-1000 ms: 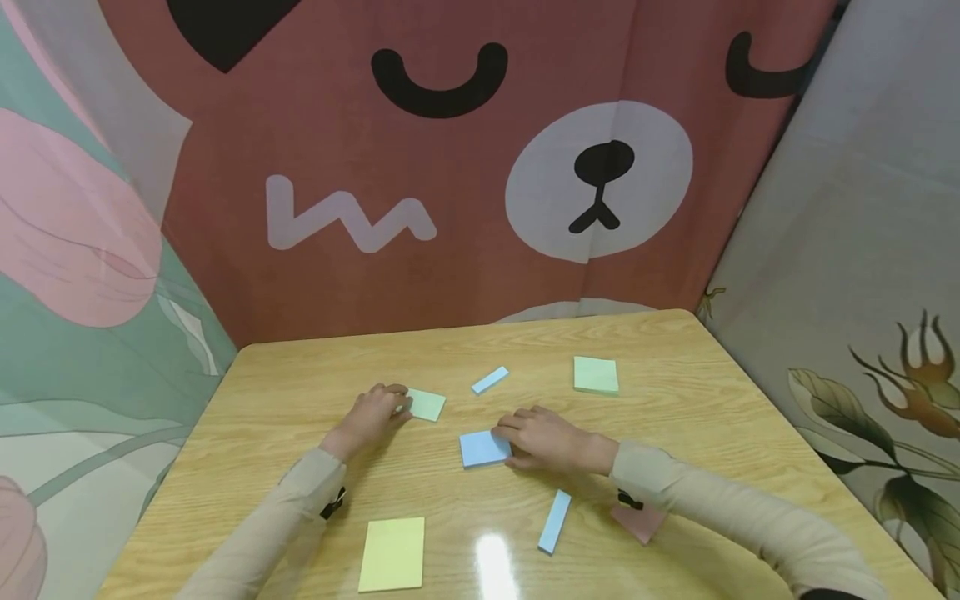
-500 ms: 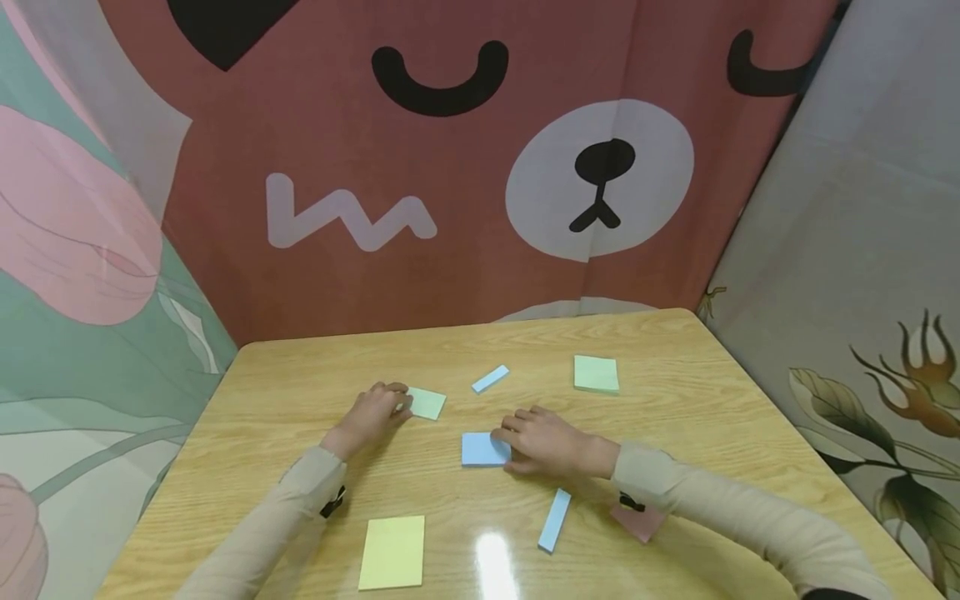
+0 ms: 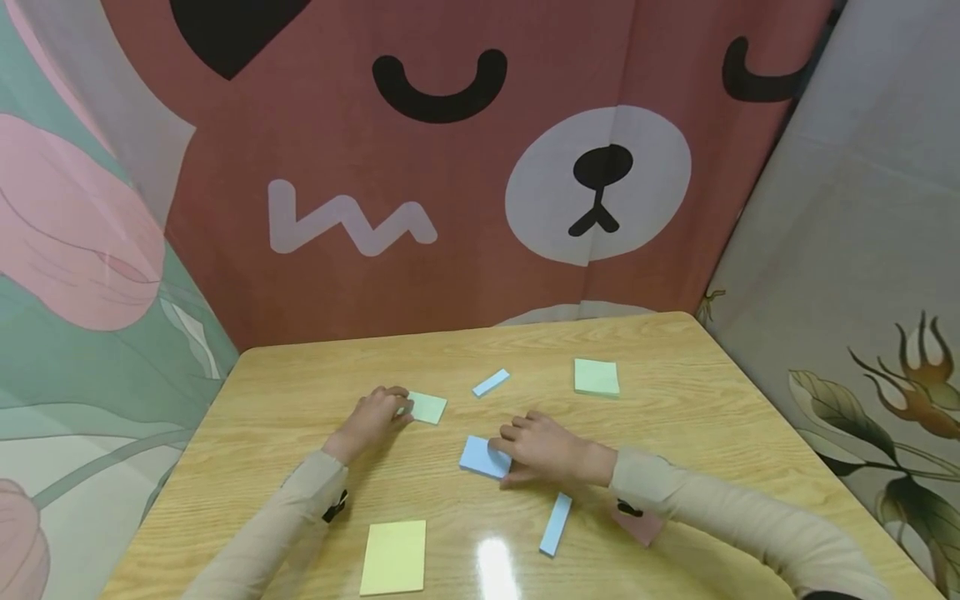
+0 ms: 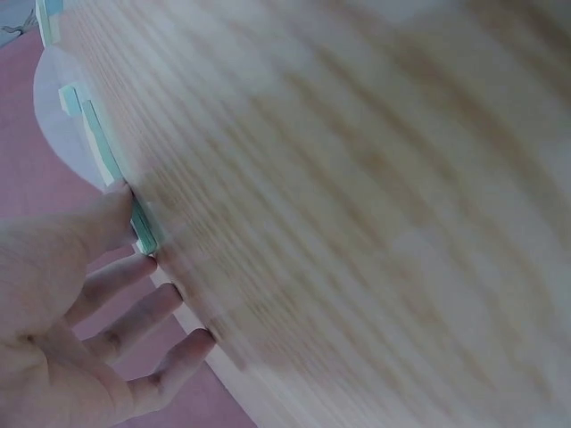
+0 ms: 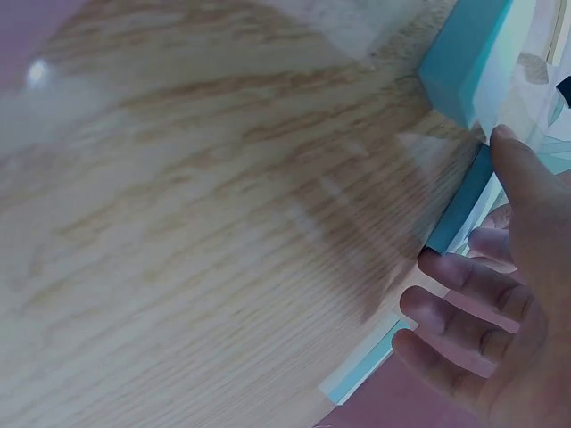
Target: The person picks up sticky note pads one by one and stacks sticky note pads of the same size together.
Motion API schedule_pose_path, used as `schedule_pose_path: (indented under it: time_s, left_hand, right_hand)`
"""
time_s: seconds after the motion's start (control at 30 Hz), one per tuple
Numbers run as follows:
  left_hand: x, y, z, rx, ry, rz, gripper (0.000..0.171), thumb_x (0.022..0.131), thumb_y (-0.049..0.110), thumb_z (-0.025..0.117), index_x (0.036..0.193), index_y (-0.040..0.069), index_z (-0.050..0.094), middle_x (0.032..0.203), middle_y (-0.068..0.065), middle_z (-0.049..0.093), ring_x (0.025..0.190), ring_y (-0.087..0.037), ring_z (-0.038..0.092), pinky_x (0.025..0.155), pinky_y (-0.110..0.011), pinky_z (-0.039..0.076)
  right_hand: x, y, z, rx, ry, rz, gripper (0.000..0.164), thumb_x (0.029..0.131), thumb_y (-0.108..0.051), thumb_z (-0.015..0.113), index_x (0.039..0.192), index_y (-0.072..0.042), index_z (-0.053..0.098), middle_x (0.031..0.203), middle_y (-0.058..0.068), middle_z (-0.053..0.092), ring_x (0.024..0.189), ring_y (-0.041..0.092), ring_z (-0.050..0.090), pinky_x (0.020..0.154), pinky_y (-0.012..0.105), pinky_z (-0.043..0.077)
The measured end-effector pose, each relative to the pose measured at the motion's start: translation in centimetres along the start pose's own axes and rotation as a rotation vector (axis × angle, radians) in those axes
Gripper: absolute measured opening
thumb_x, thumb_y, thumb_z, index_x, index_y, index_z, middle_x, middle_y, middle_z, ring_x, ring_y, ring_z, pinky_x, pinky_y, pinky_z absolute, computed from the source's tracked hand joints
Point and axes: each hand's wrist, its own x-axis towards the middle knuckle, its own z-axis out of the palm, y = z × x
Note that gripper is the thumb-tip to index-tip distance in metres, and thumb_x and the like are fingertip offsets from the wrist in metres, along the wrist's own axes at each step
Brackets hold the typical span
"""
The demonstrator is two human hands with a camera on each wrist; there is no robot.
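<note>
Your right hand (image 3: 542, 450) has just swung the blue pad (image 3: 480, 457) clockwise: its long edges lay nearly level half a second ago, and now its right end sits closer to you. For the work in hand, that reads as a pad being turned in place, since it lies flat in the middle of the surface (image 3: 285, 400). Your right thumb and forefinger span that right end and grip it, the other fingers loosely bent. Your left hand (image 3: 371, 423) has not shifted; its thumb and forefinger pinch the left end of the green pad (image 3: 429, 408), farther back and to the left. Around them lie the far strip (image 3: 491, 383) and near strip (image 3: 556, 525), both blue, a square green pad (image 3: 596, 377) toward the back right and the yellow pad (image 3: 393, 558) at the front. Your right sleeve (image 3: 652, 479) partly covers the pink pad (image 3: 640, 528), so its full shape is hard to judge. Behind the surface hangs the bear cloth (image 3: 420, 300), with the tulip cloth (image 3: 75, 225) to your left and the flowered cloth (image 3: 787, 267) to your right.
</note>
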Motion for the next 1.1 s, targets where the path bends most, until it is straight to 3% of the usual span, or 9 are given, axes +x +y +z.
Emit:
schedule_pose_path:
  time_s: [0.27, 0.5, 0.73, 0.9, 1.1]
  left_hand:
    - [-0.1, 0.1, -0.4, 0.003, 0.005, -0.005, 0.025, 0.09, 0.011, 0.072, 0.11, -0.004, 0.072, 0.123, -0.023, 0.062, 0.101, -0.04, 0.06, 0.077, -0.057, 0.053]
    - [-0.5, -0.2, -0.2, 0.02, 0.021, 0.017, 0.013, 0.088, 0.009, 0.074, 0.098, 0.0, 0.075, 0.118, -0.023, 0.065, 0.096, -0.041, 0.061, 0.071, -0.053, 0.055]
    - [-0.2, -0.4, 0.0, -0.005, 0.034, 0.018, 0.016, 0.088, 0.008, 0.074, 0.099, -0.003, 0.074, 0.118, -0.024, 0.064, 0.096, -0.04, 0.062, 0.074, -0.052, 0.056]
    - [0.2, -0.3, 0.1, -0.006, 0.03, 0.028, 0.016, 0.088, 0.007, 0.074, 0.1, -0.004, 0.074, 0.118, -0.024, 0.064, 0.096, -0.04, 0.062, 0.076, -0.05, 0.056]
    - [0.3, 0.0, 0.0, -0.006, 0.015, 0.023, 0.013, 0.087, 0.007, 0.074, 0.097, -0.003, 0.074, 0.118, -0.025, 0.064, 0.096, -0.041, 0.062, 0.075, -0.051, 0.056]
  right_hand:
    - [0.3, -0.4, -0.5, 0.075, -0.018, -0.012, 0.061, 0.088, -0.067, 0.056, 0.123, -0.017, 0.063, 0.099, -0.006, 0.063, 0.084, 0.011, 0.056, 0.07, 0.028, 0.045]
    - [1.0, -0.1, -1.6, 0.162, -0.088, -0.04, 0.066, 0.087, -0.062, 0.062, 0.131, -0.014, 0.059, 0.108, -0.001, 0.064, 0.094, 0.015, 0.06, 0.077, 0.032, 0.05]
    - [2.1, 0.8, -3.0, 0.206, -0.167, -0.132, 0.067, 0.083, -0.04, 0.079, 0.138, -0.016, 0.052, 0.131, 0.002, 0.054, 0.111, 0.018, 0.056, 0.086, 0.036, 0.052]
    - [2.6, 0.9, -3.6, 0.206, -0.219, -0.154, 0.067, 0.079, -0.022, 0.085, 0.138, -0.019, 0.053, 0.138, -0.002, 0.051, 0.117, 0.016, 0.053, 0.09, 0.034, 0.05]
    - [3.0, 0.7, -3.8, 0.208, -0.261, -0.152, 0.072, 0.077, -0.017, 0.087, 0.14, -0.02, 0.051, 0.144, -0.002, 0.047, 0.123, 0.017, 0.051, 0.095, 0.035, 0.048]
